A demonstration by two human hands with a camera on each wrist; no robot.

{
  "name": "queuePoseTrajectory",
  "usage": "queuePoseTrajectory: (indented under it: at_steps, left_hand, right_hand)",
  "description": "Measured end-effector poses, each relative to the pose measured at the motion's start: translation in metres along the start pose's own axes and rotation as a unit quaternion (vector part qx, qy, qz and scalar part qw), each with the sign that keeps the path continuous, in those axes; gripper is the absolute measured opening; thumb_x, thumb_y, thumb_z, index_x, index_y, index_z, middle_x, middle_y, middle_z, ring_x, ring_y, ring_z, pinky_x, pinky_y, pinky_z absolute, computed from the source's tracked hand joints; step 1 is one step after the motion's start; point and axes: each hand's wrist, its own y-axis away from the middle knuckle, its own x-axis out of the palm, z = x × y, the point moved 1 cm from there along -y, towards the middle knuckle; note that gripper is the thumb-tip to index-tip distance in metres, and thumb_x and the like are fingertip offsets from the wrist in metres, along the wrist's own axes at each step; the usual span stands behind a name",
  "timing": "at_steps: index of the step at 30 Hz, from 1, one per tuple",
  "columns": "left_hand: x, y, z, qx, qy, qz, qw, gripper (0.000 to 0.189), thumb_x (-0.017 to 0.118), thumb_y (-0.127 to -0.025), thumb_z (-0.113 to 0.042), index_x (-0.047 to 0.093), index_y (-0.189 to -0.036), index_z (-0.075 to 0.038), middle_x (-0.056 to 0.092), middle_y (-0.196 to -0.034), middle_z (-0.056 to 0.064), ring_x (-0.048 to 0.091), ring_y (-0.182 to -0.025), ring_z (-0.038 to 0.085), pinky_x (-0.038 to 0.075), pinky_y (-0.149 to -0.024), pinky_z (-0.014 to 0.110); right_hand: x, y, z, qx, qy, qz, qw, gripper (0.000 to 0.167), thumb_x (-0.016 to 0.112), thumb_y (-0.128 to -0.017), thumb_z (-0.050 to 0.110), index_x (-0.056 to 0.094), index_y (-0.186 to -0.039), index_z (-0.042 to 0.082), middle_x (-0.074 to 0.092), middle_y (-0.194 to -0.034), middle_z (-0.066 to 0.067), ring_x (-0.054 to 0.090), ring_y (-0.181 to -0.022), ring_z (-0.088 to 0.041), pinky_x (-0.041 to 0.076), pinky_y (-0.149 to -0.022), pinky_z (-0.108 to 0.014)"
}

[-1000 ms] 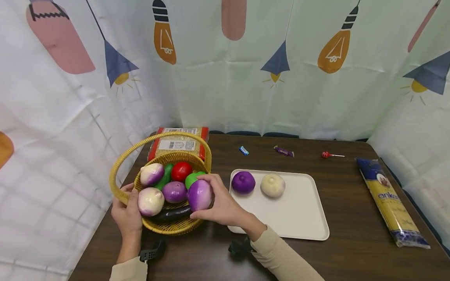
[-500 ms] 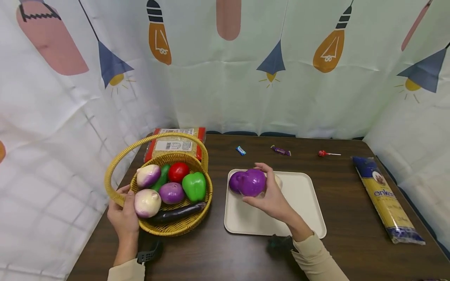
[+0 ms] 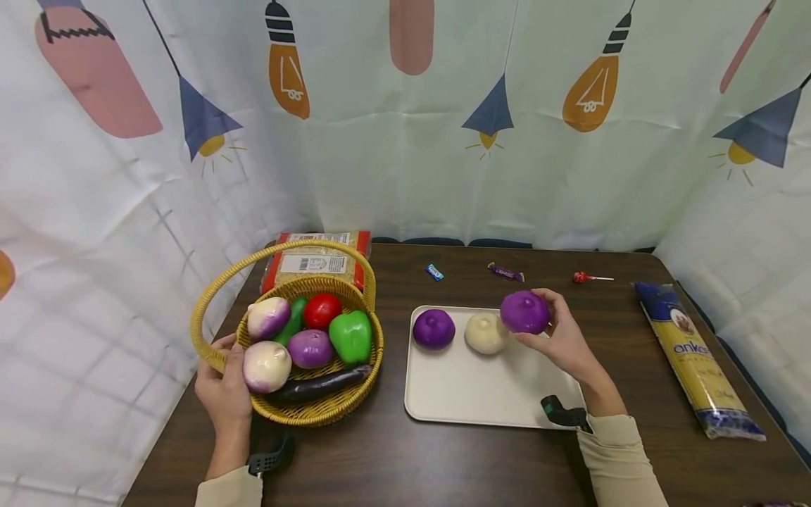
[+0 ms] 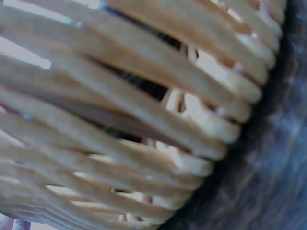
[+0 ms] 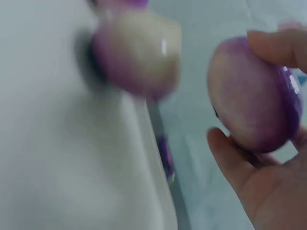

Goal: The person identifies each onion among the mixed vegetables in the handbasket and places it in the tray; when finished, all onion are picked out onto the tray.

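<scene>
The right hand (image 3: 566,343) is pinching a shiny turnip (image 3: 524,312); being slick, it could be slipping soon onto the white turnip (image 3: 485,334). The left hand (image 3: 223,391) is gripping the basket (image 3: 310,418).

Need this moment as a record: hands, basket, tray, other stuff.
left hand: holds side of yellow basket
right hand: grips purple-and-white vegetable, clear of white tray
in basket: two white-and-purple vegetables, purple vegetable, red vegetable, green pepper, dark green item, eggplant
on tray: dark purple vegetable, cream vegetable
far side: blue candy, purple candy, lollipop
right side: yellow bag
behind basket: red-edged pack
</scene>
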Motion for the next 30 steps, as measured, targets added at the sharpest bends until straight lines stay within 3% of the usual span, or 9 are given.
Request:
queuePoseTrajectory:
  at_steps: [4,9,13,21,30]
  left_hand:
    - [0.001,0.000,0.000,0.005,-0.010,0.001,0.9999,0.032,0.061,-0.092,-0.010,0.063,-0.115,0.012,0.058,-0.073,-0.008,0.053,-0.081,0.011,0.039,-0.075,0.019]
    - [0.001,-0.001,-0.001,0.009,-0.011,0.002,0.9999,0.031,0.061,-0.092,-0.011,0.063,-0.114,0.012,0.060,-0.076,-0.009,0.054,-0.084,0.011,0.039,-0.077,0.019]
    - [0.001,-0.001,-0.002,0.006,0.000,0.003,1.0000,0.031,0.062,-0.092,-0.009,0.063,-0.114,0.013,0.059,-0.074,-0.009,0.053,-0.084,0.011,0.039,-0.078,0.019]
    - [0.000,-0.001,-0.004,0.002,-0.006,0.001,1.0000,0.031,0.061,-0.092,-0.008,0.062,-0.115,0.012,0.059,-0.075,-0.009,0.052,-0.082,0.011,0.038,-0.077,0.019]
    - [0.000,0.001,-0.002,-0.005,-0.009,-0.001,0.9999,0.032,0.062,-0.093,-0.013,0.063,-0.116,0.009,0.059,-0.078,-0.007,0.052,-0.084,0.012,0.039,-0.077,0.019]
  right_hand:
    - [-0.020,0.005,-0.021,0.041,0.045,0.017,0.9980,0.083,0.079,-0.080,0.008,0.028,-0.145,0.003,0.038,-0.141,-0.021,0.044,-0.126,-0.037,0.045,-0.095,-0.031]
    - [-0.040,0.011,-0.038,0.082,0.121,0.045,0.9881,0.081,0.080,-0.082,0.025,0.035,-0.147,0.007,0.043,-0.141,-0.025,0.049,-0.121,-0.044,0.047,-0.091,-0.054]
    - [-0.049,0.015,-0.042,0.096,0.144,0.056,0.9833,0.080,0.079,-0.083,0.029,0.036,-0.147,0.008,0.045,-0.139,-0.027,0.050,-0.118,-0.045,0.047,-0.089,-0.056]
    - [-0.048,0.018,-0.051,0.088,0.130,0.063,0.9856,0.080,0.079,-0.083,0.026,0.034,-0.146,0.005,0.044,-0.139,-0.026,0.050,-0.119,-0.045,0.045,-0.092,-0.058]
    - [-0.039,0.021,-0.062,0.089,0.094,0.052,0.9902,0.084,0.081,-0.081,0.023,0.033,-0.147,0.006,0.038,-0.145,-0.026,0.038,-0.132,-0.049,0.033,-0.103,-0.063]
